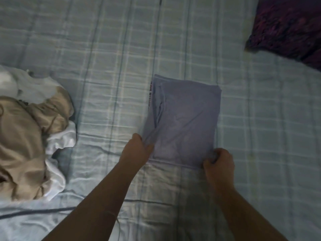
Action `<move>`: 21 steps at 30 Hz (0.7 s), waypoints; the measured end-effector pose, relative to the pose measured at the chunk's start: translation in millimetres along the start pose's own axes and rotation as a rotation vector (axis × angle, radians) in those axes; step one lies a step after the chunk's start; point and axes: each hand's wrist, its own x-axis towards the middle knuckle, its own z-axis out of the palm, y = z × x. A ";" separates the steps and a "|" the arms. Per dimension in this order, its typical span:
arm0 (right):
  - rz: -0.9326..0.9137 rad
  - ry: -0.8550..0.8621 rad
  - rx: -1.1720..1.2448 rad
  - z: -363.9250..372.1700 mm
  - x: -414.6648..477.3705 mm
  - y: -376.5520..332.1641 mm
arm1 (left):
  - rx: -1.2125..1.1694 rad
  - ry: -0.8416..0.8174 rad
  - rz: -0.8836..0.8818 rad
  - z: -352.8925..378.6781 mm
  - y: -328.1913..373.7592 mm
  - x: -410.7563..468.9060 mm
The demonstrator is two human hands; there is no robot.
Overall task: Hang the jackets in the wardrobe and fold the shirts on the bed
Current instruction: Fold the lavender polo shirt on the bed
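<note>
A pale purple shirt [184, 119] lies folded into a rectangle in the middle of the bed. A strip of printed lettering shows at its left edge. My left hand [137, 150] pinches the shirt's near left corner. My right hand [218, 161] grips the near right corner with curled fingers. Both forearms reach in from the bottom of the view.
The bed is covered by a light blue checked sheet [104, 66]. A heap of beige and white clothes [29, 136] lies at the left edge. A dark purple patterned pillow [288, 26] sits at the top right.
</note>
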 end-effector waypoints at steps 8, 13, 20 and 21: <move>0.191 -0.273 0.136 2.9 15.2 11.7 | -0.327 -0.148 -0.166 1.7 5.6 -5.5; 0.292 -0.318 0.488 2.6 11.7 24.5 | -0.368 -0.112 -0.123 6.6 11.0 -14.8; 0.191 -0.292 0.544 -20.8 11.6 44.4 | -0.670 -0.140 -0.157 21.3 11.0 -35.7; 0.187 -0.279 0.526 -24.8 13.1 48.6 | -0.735 -0.188 -0.159 25.5 6.3 -40.3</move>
